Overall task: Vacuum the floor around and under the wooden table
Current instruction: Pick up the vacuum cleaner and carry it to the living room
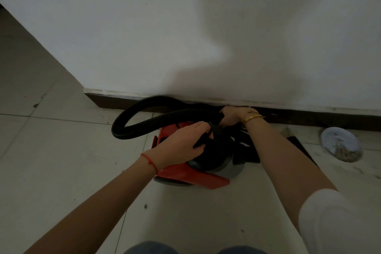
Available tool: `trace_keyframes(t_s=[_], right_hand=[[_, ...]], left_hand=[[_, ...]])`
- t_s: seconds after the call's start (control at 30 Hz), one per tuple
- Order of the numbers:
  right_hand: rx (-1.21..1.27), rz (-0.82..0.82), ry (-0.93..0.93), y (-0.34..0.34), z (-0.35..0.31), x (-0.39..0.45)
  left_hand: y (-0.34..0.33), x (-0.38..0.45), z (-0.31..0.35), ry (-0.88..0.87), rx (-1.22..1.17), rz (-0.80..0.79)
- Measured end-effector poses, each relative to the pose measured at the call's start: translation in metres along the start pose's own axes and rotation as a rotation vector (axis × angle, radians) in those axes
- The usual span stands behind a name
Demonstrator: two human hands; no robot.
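- A red and black canister vacuum cleaner (pixel 185 175) sits on the pale tiled floor (pixel 61 161) at the middle of the view, close to a white wall (pixel 185 27) with a dark skirting board (pixel 309 117) at its foot.
- The vacuum's black ribbed hose (pixel 132 121) loops out toward 10 o'clock from the body and curves back along the skirting toward the right hand.
- The left hand (pixel 181 142) lies on top of the vacuum, fingers curled onto a black part there; the dim light makes it hard to tell whether that part is a handle or the hose base.
- The right hand (pixel 232 116), at about 1 o'clock from the vacuum body, is clamped round the black hose near the skirting; its fingertips are lost in the dark plastic.
- A red string bracelet (pixel 149 161) circles the left wrist, gold bracelets (pixel 252 117) the right.
- A white sleeve (pixel 329 222) covers the right upper arm, cut off by the frame at 4 o'clock.
- Behind the right forearm dark flat parts lie on the floor; their shape cannot be made out.
- At 3 o'clock from the vacuum, a round white dish-like object (pixel 341 143) holding greyish debris lies on the floor, well apart from the hands.
- Blue-clad knees (pixel 152 248) are just visible, cut off at 6 o'clock.
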State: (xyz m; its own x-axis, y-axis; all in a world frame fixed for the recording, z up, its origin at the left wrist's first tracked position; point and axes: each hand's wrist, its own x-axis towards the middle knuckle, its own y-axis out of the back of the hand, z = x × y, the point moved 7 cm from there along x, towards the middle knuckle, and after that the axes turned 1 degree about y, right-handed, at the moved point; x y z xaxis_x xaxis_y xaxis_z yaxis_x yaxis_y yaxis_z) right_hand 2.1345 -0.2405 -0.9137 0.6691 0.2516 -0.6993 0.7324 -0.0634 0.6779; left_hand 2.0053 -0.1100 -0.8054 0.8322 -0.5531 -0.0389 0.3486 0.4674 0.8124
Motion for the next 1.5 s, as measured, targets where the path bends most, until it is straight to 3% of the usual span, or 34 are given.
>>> trace_keyframes(t_s=[0.27,0.4,0.7,1.13,1.3,1.5], right_hand=[[0.045,0.067,0.018,0.001,0.002,-0.002],[0.048,0.125,0.080,0.014,-0.003,-0.021],[0.173,0.492,0.152,0.058,0.007,-0.105],[0.103,0.988,0.112,0.057,-0.004,-0.173],[0.189,1.075,0.072,0.084,-0.008,-0.228],[0.359,1.132,0.019,0.148,-0.018,-0.338]], left_hand=[[0.000,-0.001,0.001,0.039,-0.052,0.002],[-0.008,0.002,-0.003,0.101,0.057,-0.009],[-0.016,0.014,-0.002,0.129,0.446,-0.006],[-0.013,0.025,-0.001,0.163,0.546,-0.104],[0.016,0.013,0.024,0.230,0.479,-0.117],[0.103,-0.005,0.112,0.244,0.482,-0.148]])
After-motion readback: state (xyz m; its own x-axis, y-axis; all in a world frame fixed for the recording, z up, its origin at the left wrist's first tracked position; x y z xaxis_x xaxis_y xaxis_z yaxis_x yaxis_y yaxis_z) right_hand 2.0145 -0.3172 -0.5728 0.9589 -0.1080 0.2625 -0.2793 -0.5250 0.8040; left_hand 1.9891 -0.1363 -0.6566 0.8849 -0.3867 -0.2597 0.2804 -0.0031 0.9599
